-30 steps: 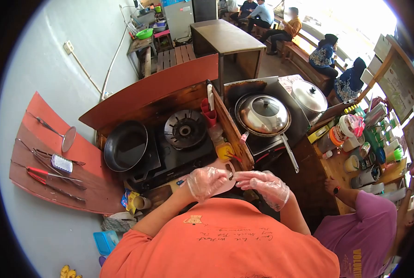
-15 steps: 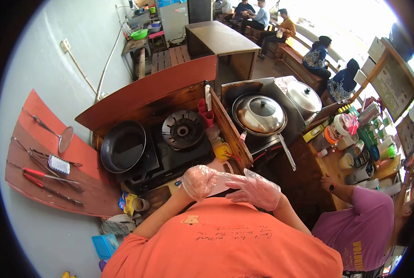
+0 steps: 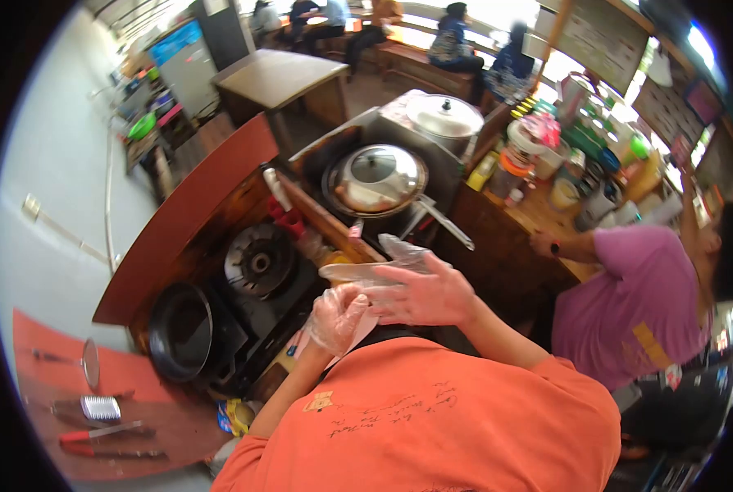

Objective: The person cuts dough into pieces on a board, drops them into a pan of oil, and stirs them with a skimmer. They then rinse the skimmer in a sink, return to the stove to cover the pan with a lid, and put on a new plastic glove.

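My left hand (image 3: 336, 318) wears a clear plastic glove and is closed in front of my chest, pinching the edge of a second thin plastic glove (image 3: 406, 248). That glove is loose and stretched out, bunched around the fingers of my right hand (image 3: 432, 293). The right palm and wrist look bare, with the fingers spread. Whether the fingertips are still inside the film is hard to make out. Under the hands is a white board (image 3: 358, 332), mostly hidden. Just ahead stands a wok with a domed lid (image 3: 380, 176).
A black frying pan (image 3: 180, 330) and a gas burner (image 3: 260, 261) are at left, inside a red splash guard (image 3: 188, 217). Utensils hang on a red panel (image 3: 120, 443). A lidded pot (image 3: 444, 116) stands behind. A person in purple (image 3: 629, 295) is at right beside a counter of jars.
The view has turned to the right. The glove has slid off my right palm toward the fingers, pulled by my left hand. The right hand has opened wider.
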A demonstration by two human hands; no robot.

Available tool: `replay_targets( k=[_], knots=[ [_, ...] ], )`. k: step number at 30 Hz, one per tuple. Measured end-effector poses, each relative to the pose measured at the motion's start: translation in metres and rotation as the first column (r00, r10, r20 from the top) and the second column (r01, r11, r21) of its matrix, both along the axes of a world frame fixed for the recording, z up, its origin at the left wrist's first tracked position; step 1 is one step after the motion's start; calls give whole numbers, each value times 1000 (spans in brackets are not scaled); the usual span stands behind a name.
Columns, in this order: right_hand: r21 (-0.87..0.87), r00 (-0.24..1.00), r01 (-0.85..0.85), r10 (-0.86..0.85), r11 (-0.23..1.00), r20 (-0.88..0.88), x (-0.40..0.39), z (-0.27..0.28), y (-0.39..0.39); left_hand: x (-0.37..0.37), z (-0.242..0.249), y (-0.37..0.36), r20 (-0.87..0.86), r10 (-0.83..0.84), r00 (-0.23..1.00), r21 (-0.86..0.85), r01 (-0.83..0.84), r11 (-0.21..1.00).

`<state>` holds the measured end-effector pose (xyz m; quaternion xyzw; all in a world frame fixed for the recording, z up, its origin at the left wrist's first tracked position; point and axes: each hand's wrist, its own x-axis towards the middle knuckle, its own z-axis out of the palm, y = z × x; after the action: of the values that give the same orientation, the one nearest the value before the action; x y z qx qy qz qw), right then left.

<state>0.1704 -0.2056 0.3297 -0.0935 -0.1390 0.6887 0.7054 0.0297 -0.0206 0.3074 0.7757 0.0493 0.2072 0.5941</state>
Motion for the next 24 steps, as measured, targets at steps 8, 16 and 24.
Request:
replay_targets(
  k=[8, 16, 24],
  knots=[
    [82, 997, -7, 13, 997, -78, 10, -7, -7, 19, -6, 1, 117, 16, 993, 395, -62, 917],
    [75, 992, 66, -57, 995, -112, 17, -19, -25, 33, -16, -23, 1, 142, 990, -238, -138, 962],
    [79, 958, 217, -197, 973, -207, 18, -26, -28, 41, -23, -31, -56, -66, 996, -239, 51, 970]
  ],
)
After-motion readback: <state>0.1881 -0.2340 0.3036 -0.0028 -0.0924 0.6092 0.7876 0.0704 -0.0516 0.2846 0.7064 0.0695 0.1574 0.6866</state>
